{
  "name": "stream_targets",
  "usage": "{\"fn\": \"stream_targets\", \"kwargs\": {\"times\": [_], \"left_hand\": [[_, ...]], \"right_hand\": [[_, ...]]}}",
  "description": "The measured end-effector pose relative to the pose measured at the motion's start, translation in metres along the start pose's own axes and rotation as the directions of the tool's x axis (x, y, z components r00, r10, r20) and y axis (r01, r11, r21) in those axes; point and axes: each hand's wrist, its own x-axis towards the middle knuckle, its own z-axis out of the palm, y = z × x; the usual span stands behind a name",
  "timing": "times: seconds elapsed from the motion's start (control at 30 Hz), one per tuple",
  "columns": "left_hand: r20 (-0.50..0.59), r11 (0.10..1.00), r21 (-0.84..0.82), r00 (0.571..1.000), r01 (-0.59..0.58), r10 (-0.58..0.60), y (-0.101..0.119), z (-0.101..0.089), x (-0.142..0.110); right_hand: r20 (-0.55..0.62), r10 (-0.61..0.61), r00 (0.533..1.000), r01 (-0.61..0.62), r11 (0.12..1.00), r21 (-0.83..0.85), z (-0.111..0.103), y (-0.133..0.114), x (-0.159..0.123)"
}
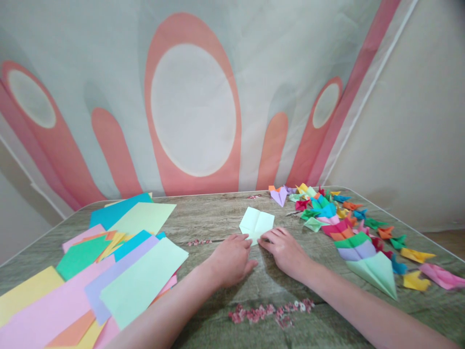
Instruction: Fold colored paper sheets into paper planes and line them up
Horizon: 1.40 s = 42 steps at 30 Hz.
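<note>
A pale mint sheet of origami paper (256, 221) lies flat on the table in front of me. It has a crease down its middle, and its near part is folded to a narrow point. My left hand (233, 258) rests on the paper's near left edge, fingers stretched out and thumb apart. At the near right edge, my right hand (281, 248) has its fingers bent and pressed together at the paper. Both hands' fingertips cover part of the near point, so I cannot see exactly what the right fingers pinch.
Loose coloured paper sheets (141, 281) are spread over the table's left side. Folded paper planes (374, 271) and several small folded paper figures (414, 255) line the right side. Pink blossom print (254, 312) marks the wood-pattern tabletop (210, 213). A printed cloth (192, 106) hangs behind.
</note>
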Motion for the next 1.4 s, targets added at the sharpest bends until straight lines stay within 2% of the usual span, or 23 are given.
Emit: {"fn": "stream_targets", "kwargs": {"times": [0.23, 0.37, 0.7, 0.77, 0.83, 0.93, 1.0, 1.17, 1.4], "left_hand": [[0.013, 1.000, 0.001, 1.000, 0.003, -0.003, 0.003, -0.002, 0.001], [0.005, 1.000, 0.012, 1.000, 0.015, -0.015, 0.004, -0.004, 0.001], [-0.049, 1.000, 0.005, 0.999, -0.021, 0.021, -0.010, -0.002, 0.000], [-0.071, 0.999, -0.042, 0.997, 0.010, -0.013, -0.013, 0.001, 0.002], [-0.138, 0.990, -0.125, 0.987, 0.070, -0.087, -0.018, 0.008, 0.004], [-0.313, 0.949, -0.258, 0.914, 0.181, -0.259, -0.025, 0.027, 0.008], [-0.371, 0.923, -0.294, 0.860, 0.248, -0.350, -0.028, 0.039, 0.010], [-0.352, 0.884, -0.402, 0.850, 0.240, -0.391, -0.026, 0.055, 0.015], [-0.330, 0.786, -0.599, 0.846, 0.155, -0.418, -0.023, 0.054, 0.018]], "right_hand": [[-0.028, -0.009, 1.000, 0.008, 1.000, -0.014, 0.003, -0.001, -0.002], [-0.004, 0.018, 1.000, -0.018, 0.999, -0.051, -0.001, -0.003, 0.000], [0.033, 0.096, 0.995, -0.094, 0.994, -0.046, -0.001, 0.001, -0.002], [0.018, 0.095, 0.995, -0.095, 0.995, -0.021, 0.001, 0.001, -0.004], [-0.003, 0.092, 0.996, -0.092, 0.996, 0.009, 0.003, 0.001, -0.005], [-0.022, 0.092, 0.996, -0.091, 0.995, 0.044, 0.001, 0.000, -0.006], [-0.028, 0.090, 0.996, -0.088, 0.994, 0.056, -0.002, -0.001, -0.006], [-0.022, 0.074, 0.997, -0.072, 0.996, 0.061, -0.004, -0.004, -0.004], [-0.035, 0.039, 0.999, -0.037, 0.997, 0.067, 0.001, -0.003, -0.005]]}}
